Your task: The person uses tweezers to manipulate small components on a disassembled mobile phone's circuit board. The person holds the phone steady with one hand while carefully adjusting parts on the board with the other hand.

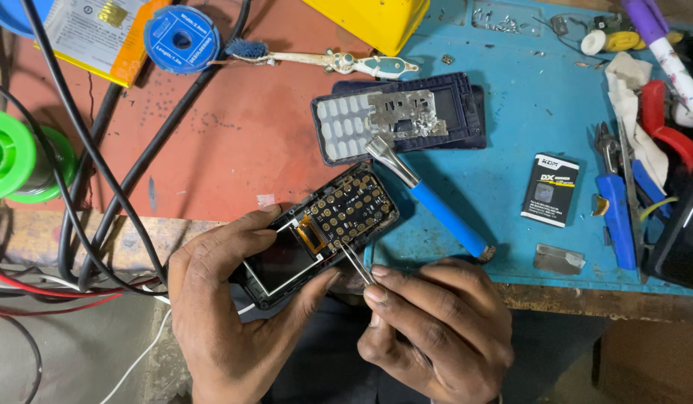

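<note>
Left hand [230, 299] grips an opened-up phone board [320, 232] at the bench edge — keypad contacts facing up. Right hand [436, 322] pinches metal tweezers [354, 262], tips on the board, just beside a blue-handled tool [429, 198] on the blue mat [526, 120].

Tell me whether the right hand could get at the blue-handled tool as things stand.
Probably yes, once freed: the blue-handled tool lies uncovered on the blue mat just above the right hand, with nothing between them. But that hand is pinching tweezers.
</note>
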